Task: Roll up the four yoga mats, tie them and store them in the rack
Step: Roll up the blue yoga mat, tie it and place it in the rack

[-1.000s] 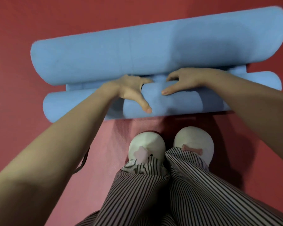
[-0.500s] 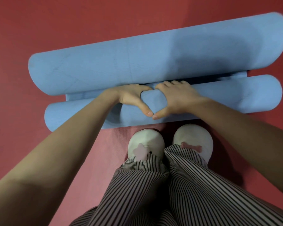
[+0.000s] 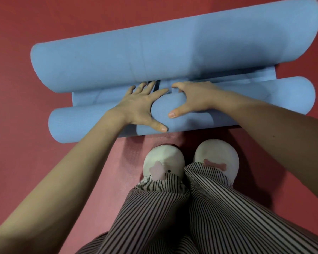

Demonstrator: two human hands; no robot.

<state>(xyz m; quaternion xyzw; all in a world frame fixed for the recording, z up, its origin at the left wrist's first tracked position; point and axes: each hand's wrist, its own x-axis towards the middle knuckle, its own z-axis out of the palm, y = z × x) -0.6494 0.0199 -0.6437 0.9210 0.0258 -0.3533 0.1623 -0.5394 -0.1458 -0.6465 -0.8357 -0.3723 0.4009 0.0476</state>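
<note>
A blue yoga mat lies on the red floor, curled at both ends. Its near roll (image 3: 255, 105) is thin and runs left to right just ahead of my feet. Its far curl (image 3: 173, 46) is much thicker. A narrow flat strip (image 3: 92, 98) joins the two. My left hand (image 3: 141, 107) lies flat on top of the near roll, fingers spread and reaching over it toward the far curl. My right hand (image 3: 193, 98) arches over the same roll, thumb on its near face. A dark strap (image 3: 157, 85) shows in the gap by my left fingers.
Under my feet lies a pink mat (image 3: 117, 180), flat on the red floor (image 3: 17, 125). My white slippers (image 3: 163, 162) stand just behind the near blue roll. Striped trouser legs fill the lower middle of the view.
The near roll has turned away from me toward the far curl, so the flat strip is narrower. My left hand has opened flat and its fingers have slid forward over the roll.
</note>
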